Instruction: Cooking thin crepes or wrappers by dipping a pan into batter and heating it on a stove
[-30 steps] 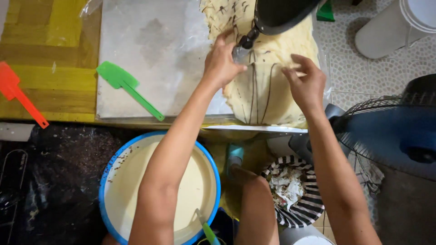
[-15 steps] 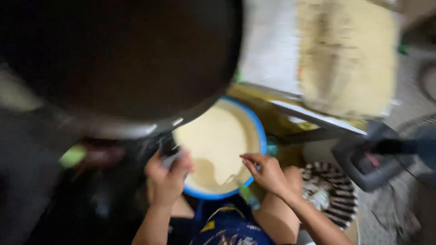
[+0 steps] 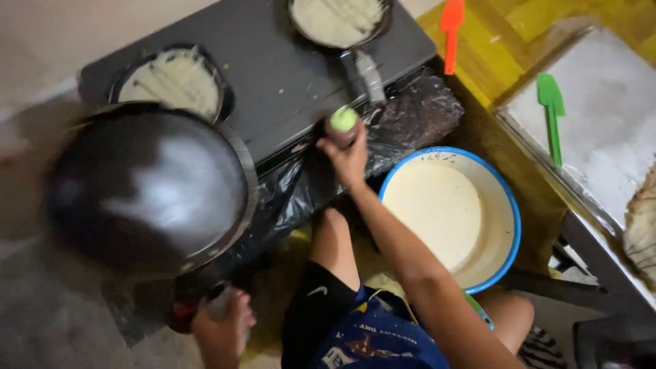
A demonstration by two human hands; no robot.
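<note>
1. Left hand (image 3: 222,328), low and left of the blue-rimmed bowl (image 3: 509,205): fingers wrapped round the handle (image 3: 219,304) of a big dark pan (image 3: 147,184). Held up, underside turned to the camera, motion-blurred. Long axis from handle at lower right up to pan body at upper left. Pan body hides much of the floor (image 3: 55,321) beneath it.

2. Up and left of the bowl: dark stove top (image 3: 273,68), long axis slanting from lower left to upper right. Two smaller pans on it. Round pan (image 3: 174,78) with pale batter near the left end, its lower rim overlapped by the raised pan. Second pan (image 3: 338,20) of batter at the far right end, cut by the top edge, handle pointing down toward the bowl.

3. Right hand (image 3: 348,154), just left of the bowl's upper rim: closed on a small brown bottle with a green cap (image 3: 343,121), cap facing up at the camera, held over the stove's near edge. Crumpled black plastic sheet (image 3: 410,116) between stove and bowl.

4. Bowl: round, pale batter inside, sitting just right of the right forearm; bare knee close on its left.

5. Up and right of the bowl: orange spatula (image 3: 451,31) on yellow floor, blade away from the bowl, well apart from it.

6. Right of the bowl: green spatula (image 3: 552,113) on a white board (image 3: 608,130), blade away, handle toward the bowl. Narrow strip of open floor between bowl rim and board edge.
</note>
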